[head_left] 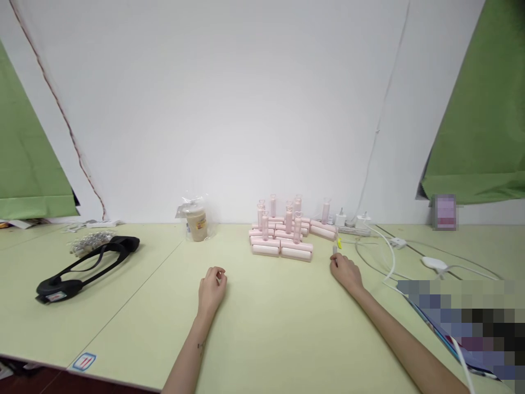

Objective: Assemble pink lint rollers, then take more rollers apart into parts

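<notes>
Forearms (186, 355) extend over a pale green table (262, 339). Left hand (212, 289) — loosely curled, its grip released. Right hand (346, 272) — fingertips at a small pale piece (334, 249); whether grasped, one cannot tell. Beyond, between the hands: clustered pink rollers (296, 251), handles (289, 221) upright. Left of these, a bagged cup (198, 225) near the wall (254, 109).

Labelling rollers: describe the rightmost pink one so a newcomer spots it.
Find the white wall, then the pale green table before it, where pink rollers stand bunched. Go to their right end, beside the white power strip. The rightmost roller is the one whose body slants noticeably more than its neighbours'.
</notes>
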